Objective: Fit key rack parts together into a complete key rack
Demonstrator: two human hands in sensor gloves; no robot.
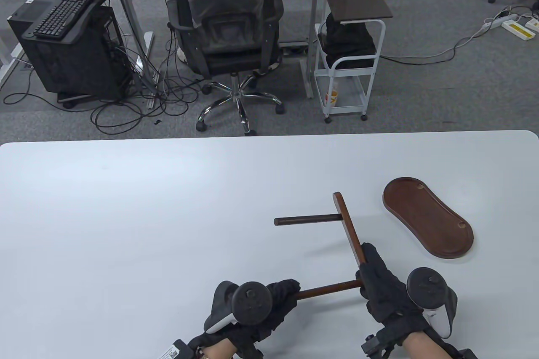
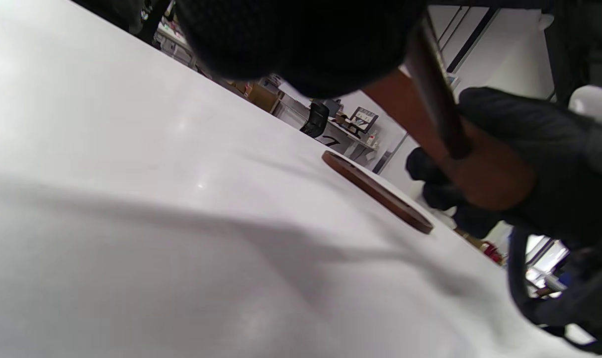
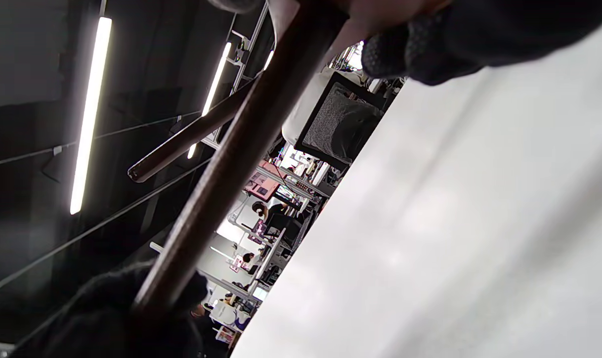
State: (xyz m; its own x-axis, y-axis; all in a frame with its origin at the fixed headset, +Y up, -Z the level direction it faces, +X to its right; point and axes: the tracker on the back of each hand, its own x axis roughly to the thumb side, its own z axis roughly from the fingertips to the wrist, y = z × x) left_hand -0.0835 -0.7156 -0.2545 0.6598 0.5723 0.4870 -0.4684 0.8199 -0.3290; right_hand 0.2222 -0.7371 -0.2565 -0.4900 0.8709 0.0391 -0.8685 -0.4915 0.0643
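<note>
Two hands: both on one wooden frame, raised off the table (image 1: 126,207) at about 5 o'clock of the table view.
Frame: a flat bar (image 1: 348,226) with one rod (image 1: 307,220) already seated near its far end, pointing toward 9 o'clock.
Second rod (image 1: 328,290): runs from the bar's near end toward 8 o'clock, its joint hidden under the right glove.
Right hand (image 1: 381,283): fingers wrapped around the bar's near end, right where the second rod meets it.
Left hand (image 1: 257,306): fingers curled tight around the second rod's free end.
Base tray (image 1: 427,218): oval, dark wood, lying flat at 3 o'clock, well apart from both hands.
Step, my read: seating the second rod into the bar; the tray is not yet joined.
Risk one: a rod pushed in at an angle could jam, because the joint is out of sight under the glove.
Risk two: a hard twist could work the first rod loose, with nothing holding it.
</note>
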